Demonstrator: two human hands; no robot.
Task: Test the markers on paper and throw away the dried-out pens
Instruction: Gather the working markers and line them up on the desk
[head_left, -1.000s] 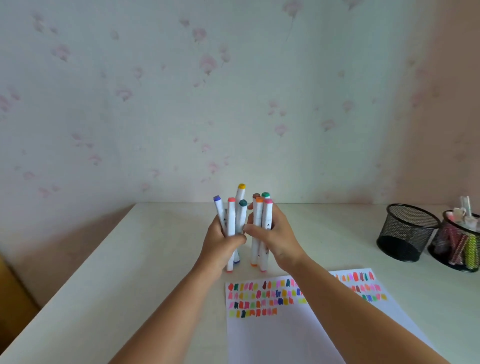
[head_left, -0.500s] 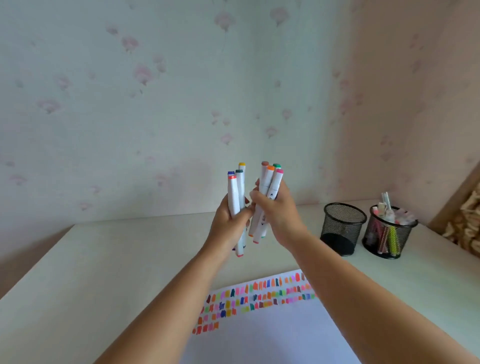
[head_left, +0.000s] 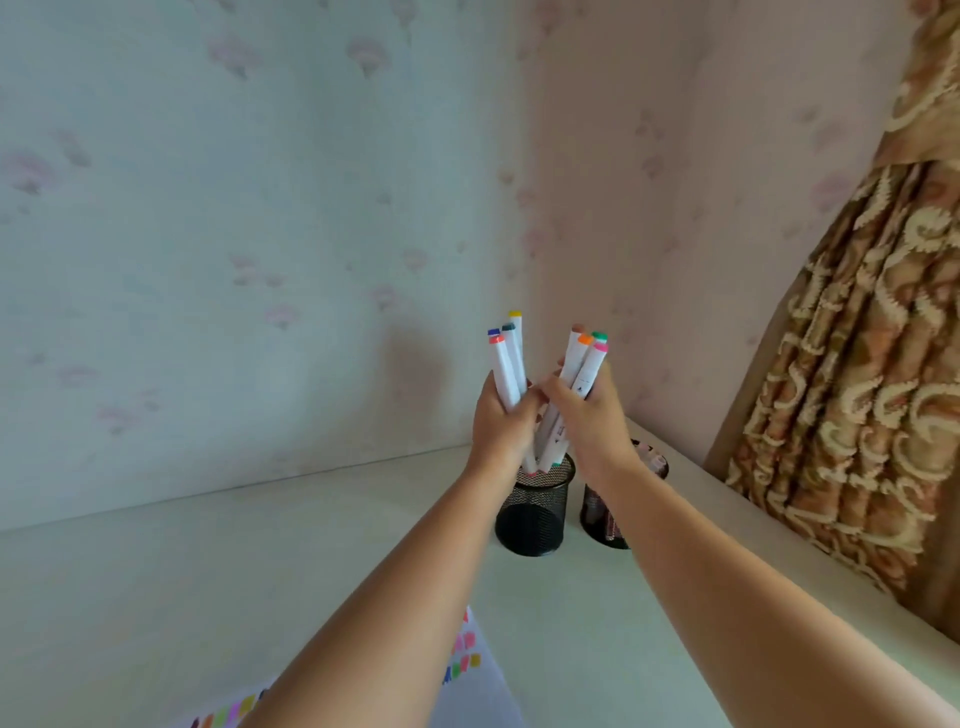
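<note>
Down at the lower left, the paper (head_left: 483, 701) lies on the worktop (head_left: 156, 597) with a few colour swatches showing past my forearm, so I judge the testing to be largely done. Up from it, my left hand (head_left: 498, 431) has its fingers clamped round the left bunch (head_left: 506, 374), four capped markers standing nearly upright. Touching it, my right hand (head_left: 587, 421) grips the right bunch (head_left: 582, 369), which leans off to the right. The lower ends of both bunches hang at the mouth of the near mesh cup (head_left: 530, 519), though I cannot tell whether they are inside it yet. Just beside it the far mesh cup (head_left: 600, 514) already holds pens. What is left, I think, is to let these drop in and bin any dry ones; nothing shows which cup is for which, and I see no bin. Half a second ago my hands were held well to the left of both cups, above the worktop, with the whole swatch row in sight. Now they are over the near cup, the paper has slid to the bottom edge, and a patterned curtain (head_left: 852, 364) fills the right.
</note>
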